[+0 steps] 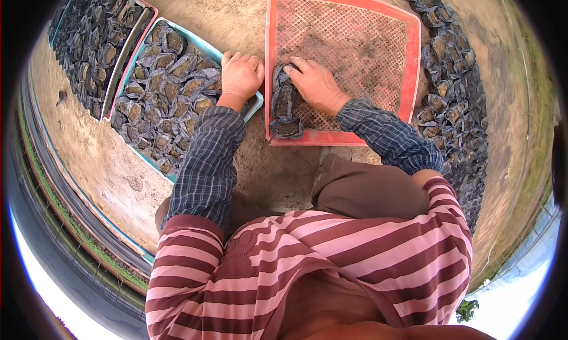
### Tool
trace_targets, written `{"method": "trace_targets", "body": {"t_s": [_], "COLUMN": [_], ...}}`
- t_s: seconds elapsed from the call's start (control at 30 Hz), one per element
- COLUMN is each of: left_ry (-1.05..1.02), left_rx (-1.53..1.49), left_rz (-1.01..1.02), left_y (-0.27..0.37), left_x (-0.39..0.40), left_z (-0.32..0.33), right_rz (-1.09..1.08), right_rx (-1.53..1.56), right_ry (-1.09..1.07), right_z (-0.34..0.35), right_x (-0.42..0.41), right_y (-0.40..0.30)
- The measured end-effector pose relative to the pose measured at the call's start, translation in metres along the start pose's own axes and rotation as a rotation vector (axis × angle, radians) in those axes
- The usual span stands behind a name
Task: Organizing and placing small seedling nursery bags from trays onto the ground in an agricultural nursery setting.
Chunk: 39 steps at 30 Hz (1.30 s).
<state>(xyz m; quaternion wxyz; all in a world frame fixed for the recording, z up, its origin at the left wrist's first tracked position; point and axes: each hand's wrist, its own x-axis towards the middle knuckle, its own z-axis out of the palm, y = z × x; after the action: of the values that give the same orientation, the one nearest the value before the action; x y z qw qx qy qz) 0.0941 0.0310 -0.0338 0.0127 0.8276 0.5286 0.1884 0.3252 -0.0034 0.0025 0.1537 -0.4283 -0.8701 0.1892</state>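
My left hand [242,76] lies over the rim of a teal plastic crate [199,42], its fingers curled over the edge. That crate is packed with black plastic nursery bags [171,89] filled with brown soil. To the right, my right hand [317,82] reaches into a red plastic crate [344,139] with a lattice floor. Its thumb and fingers pinch the far end of a soil-filled black bag [284,89] against the crate's left wall. Nearer to me, another filled black bag [286,128] sits in the crate's near left corner.
Loose soil [319,47] is scattered over the red crate's lattice floor. Another crate of black bags [95,42] stands at far left. A long row of filled bags [452,87] runs along the ground on the right. My bent knee [368,187] is close to the red crate.
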Motion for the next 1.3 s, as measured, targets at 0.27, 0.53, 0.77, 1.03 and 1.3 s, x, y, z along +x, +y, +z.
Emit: {"method": "trace_targets", "body": {"t_s": [0.27, 0.53, 0.77, 1.03, 1.3], "left_ry": [-0.002, 0.007, -0.062, 0.009, -0.075], "left_rx": [-0.002, 0.006, 0.028, -0.003, 0.034], "left_rz": [0.01, 0.016, -0.034, -0.013, -0.036], "left_y": [0.001, -0.003, 0.003, 0.001, 0.003], "left_x": [0.002, 0.013, -0.006, 0.001, -0.004], "left_z": [-0.003, -0.005, -0.004, -0.004, -0.003], "right_rz": [0.107, 0.405, 0.208, 0.214, 0.142], "right_rx": [0.083, 0.572, 0.213, 0.216, 0.494], "right_ry": [0.17, 0.007, 0.144, -0.065, 0.04], "right_z": [0.0, 0.008, -0.001, -0.003, 0.005], "right_x": [0.019, 0.025, 0.017, 0.033, 0.025], "right_y": [0.026, 0.04, 0.027, 0.037, 0.025]}}
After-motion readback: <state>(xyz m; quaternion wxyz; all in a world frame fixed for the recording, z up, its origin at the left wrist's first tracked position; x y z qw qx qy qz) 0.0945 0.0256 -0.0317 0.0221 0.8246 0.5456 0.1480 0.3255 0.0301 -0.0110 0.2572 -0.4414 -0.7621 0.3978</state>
